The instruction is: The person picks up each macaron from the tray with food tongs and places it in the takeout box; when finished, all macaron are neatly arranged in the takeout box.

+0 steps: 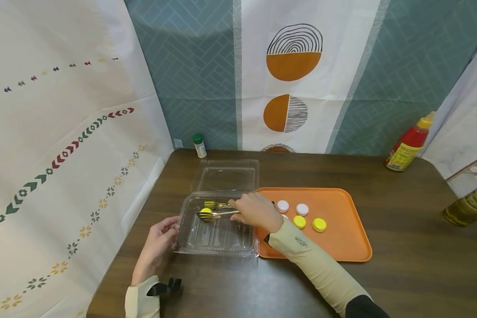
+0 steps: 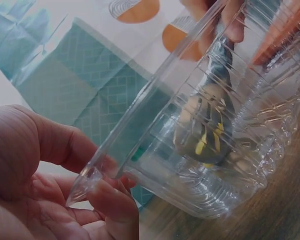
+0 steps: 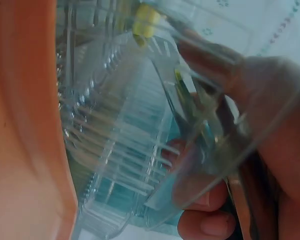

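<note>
My right hand (image 1: 256, 210) grips metal tongs (image 1: 224, 213) from above, reaching over the clear plastic container (image 1: 222, 243). Between the slotted tong ends, at the container's left part, sits a yellow macaron (image 1: 206, 210); the right wrist view shows this macaron (image 3: 146, 21) through the plastic. At the container's left edge, my left hand (image 1: 159, 240) pinches the rim, with thumb and fingers (image 2: 112, 200) around its corner in the left wrist view. The hinged lid (image 1: 226, 176) lies folded back behind the container.
Right of the container, an orange tray (image 1: 342, 207) bears yellow macarons (image 1: 319, 225) and white macarons (image 1: 302, 209), one partly hidden by my wrist. A green-capped shaker (image 1: 199, 145) stands at the back left. A red sauce bottle (image 1: 407, 145) and an oil bottle (image 1: 471, 203) are at right.
</note>
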Tool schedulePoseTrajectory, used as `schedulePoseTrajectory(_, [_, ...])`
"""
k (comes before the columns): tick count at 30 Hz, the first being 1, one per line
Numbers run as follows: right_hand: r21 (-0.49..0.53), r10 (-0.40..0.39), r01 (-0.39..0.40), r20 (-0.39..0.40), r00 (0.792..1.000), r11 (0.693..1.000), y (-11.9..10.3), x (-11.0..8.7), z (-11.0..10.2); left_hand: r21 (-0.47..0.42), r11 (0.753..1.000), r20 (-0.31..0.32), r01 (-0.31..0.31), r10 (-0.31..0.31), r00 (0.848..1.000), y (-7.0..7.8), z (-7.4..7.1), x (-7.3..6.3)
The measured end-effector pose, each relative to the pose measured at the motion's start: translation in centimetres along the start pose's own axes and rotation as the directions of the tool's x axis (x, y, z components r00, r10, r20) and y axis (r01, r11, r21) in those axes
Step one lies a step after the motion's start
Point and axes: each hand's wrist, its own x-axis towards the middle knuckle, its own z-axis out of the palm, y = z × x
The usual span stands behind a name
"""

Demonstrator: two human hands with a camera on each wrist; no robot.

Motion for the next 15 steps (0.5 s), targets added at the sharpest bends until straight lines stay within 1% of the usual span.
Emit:
schedulePoseTrajectory(6, [0.008, 0.013, -0.013, 0.023, 1.000, 1.000, -0.3, 0.2, -0.1, 0.003, 1.000, -0.006, 0.012, -0.012, 1.000, -0.1, 0.1, 0.0])
schedulePoseTrajectory(10, [0.017, 0.020, -0.021, 0.031, 0.999, 1.000, -0.2, 0.1, -0.3, -0.003, 1.000, 0.002, 0.017, -0.017, 1.000, 0.0, 0.0, 0.0])
schedulePoseTrajectory(12, [0.021, 0.019, -0.019, 0.026, 0.999, 1.000, -0.2, 0.0, -0.5, -0.005, 1.000, 0.003, 0.020, -0.020, 1.000, 0.1, -0.2, -0.1])
schedulePoseTrajectory(15, [0.010, 0.033, -0.033, 0.017, 0.999, 0.999, 0.2, -1.0, -1.0, -0.009, 1.000, 0.014, 0.017, -0.016, 1.000, 0.1, 0.1, 0.0])
